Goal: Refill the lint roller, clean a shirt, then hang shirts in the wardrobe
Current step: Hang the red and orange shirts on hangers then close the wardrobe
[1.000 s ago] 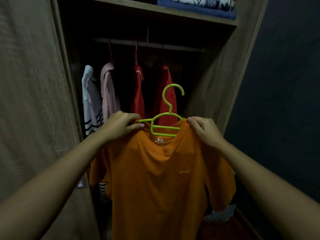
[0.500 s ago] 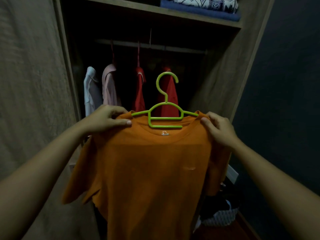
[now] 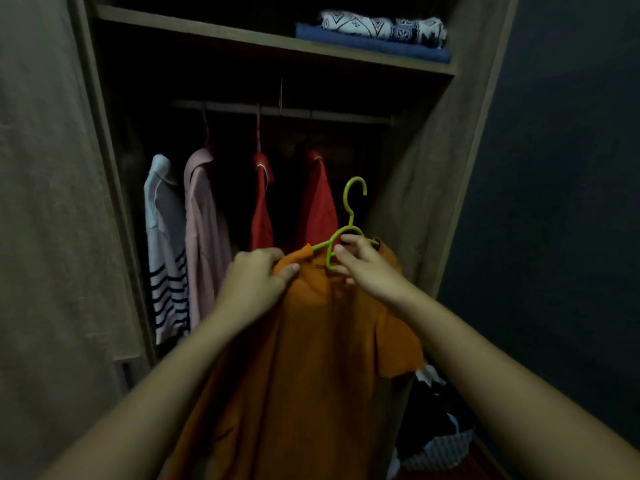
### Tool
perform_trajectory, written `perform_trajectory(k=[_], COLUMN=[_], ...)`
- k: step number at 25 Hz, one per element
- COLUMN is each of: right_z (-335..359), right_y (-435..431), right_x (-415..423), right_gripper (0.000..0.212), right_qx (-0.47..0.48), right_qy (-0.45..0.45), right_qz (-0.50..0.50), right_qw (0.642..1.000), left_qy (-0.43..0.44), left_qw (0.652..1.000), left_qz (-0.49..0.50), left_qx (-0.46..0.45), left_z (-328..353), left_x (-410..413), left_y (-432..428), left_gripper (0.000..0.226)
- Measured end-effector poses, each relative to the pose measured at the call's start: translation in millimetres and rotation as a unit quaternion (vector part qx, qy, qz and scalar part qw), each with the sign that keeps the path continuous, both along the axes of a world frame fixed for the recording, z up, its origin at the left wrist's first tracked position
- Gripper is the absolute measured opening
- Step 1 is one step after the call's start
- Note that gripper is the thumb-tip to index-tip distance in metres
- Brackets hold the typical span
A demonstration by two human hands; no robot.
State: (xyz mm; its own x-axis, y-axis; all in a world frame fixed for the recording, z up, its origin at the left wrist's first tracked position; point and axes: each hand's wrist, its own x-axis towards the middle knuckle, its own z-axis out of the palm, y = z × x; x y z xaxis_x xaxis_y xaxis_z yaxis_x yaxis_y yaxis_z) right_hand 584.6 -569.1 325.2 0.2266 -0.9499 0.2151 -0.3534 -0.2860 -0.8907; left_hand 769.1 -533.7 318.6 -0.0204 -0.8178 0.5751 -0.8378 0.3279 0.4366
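Observation:
An orange T-shirt (image 3: 322,341) hangs on a green plastic hanger (image 3: 353,209), held up in front of the open wardrobe. My left hand (image 3: 256,275) pinches the shirt's left shoulder. My right hand (image 3: 363,265) grips the hanger's middle bars at the collar. The hanger's hook points up and sits well below the wardrobe rail (image 3: 284,110). The shirt is turned edge-on, its right sleeve sticking out to the right.
On the rail hang a white striped shirt (image 3: 164,244), a pink shirt (image 3: 204,233) and two red shirts (image 3: 261,209). Folded textiles (image 3: 377,36) lie on the top shelf. The wardrobe's side panel (image 3: 426,188) stands at the right, and loose clothes (image 3: 433,441) are piled low right.
My right hand left the shirt's right shoulder and took hold of the hanger's middle. The shirt swung from facing me to edge-on, and the view tilted up toward the rail.

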Motion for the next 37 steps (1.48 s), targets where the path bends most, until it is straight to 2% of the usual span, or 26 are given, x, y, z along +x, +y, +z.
perform_trajectory(k=[3, 6, 9, 10, 12, 13, 16, 19, 21, 23, 25, 28, 32, 37], right_z=[9, 23, 42, 46, 54, 56, 61, 65, 66, 71, 79, 99, 122, 112], right_y=[-13, -38, -61, -70, -88, -99, -138, -178, -205, -230, -255, -283, -311, -337], right_x=[-4, -20, -36, -40, -45, -47, -50, -57, -61, -64, -63, -60, -52, -43], right_gripper=[0.050, 0.058, 0.090, 0.092, 0.073, 0.070, 0.088, 0.080, 0.069, 0.059, 0.060, 0.069, 0.050, 0.051], right_qx=[0.048, 0.050, 0.037, 0.036, 0.029, 0.023, 0.018, 0.010, -0.002, -0.012, -0.020, -0.030, -0.053, -0.034], right_qy=[-0.090, -0.183, -0.159, -0.153, -0.147, -0.136, -0.105, -0.105, -0.094, -0.081, -0.070, -0.044, -0.027, -0.027], right_qz=[-0.019, -0.059, -0.078, -0.082, -0.075, -0.070, -0.070, -0.072, -0.068, -0.060, -0.055, -0.040, -0.040, -0.052], right_qw=[0.995, 0.980, 0.983, 0.984, 0.986, 0.988, 0.992, 0.992, 0.993, 0.995, 0.996, 0.998, 0.997, 0.998], left_qy=[-0.004, 0.015, 0.094, 0.118, 0.138, 0.142, 0.169, 0.230, 0.231, 0.195, 0.173, 0.170, 0.162, 0.154], left_qw=[0.998, 0.999, 0.995, 0.992, 0.987, 0.987, 0.985, 0.969, 0.964, 0.970, 0.975, 0.976, 0.978, 0.981], left_qz=[0.059, 0.048, 0.018, 0.025, 0.048, 0.051, 0.032, 0.039, 0.037, 0.036, 0.038, 0.040, 0.040, 0.028], left_qx=[0.008, 0.004, -0.005, -0.027, -0.063, -0.062, 0.001, 0.084, 0.125, 0.139, 0.134, 0.133, 0.126, 0.113], left_z=[-5, 5, 31, 41, 57, 63, 78, 82, 81, 81, 79, 77, 80, 81], left_x=[-40, -71, -84, -84, -82, -81, -76, -76, -79, -86, -90, -89, -83, -79], left_y=[-9, -15, -25, -33, -66, -89, -166, -218, -240, -251, -256, -258, -259, -257], left_gripper=[0.025, 0.032, 0.045, 0.044, 0.040, 0.041, 0.064, 0.082, 0.076, 0.070, 0.073, 0.077, 0.078, 0.077])
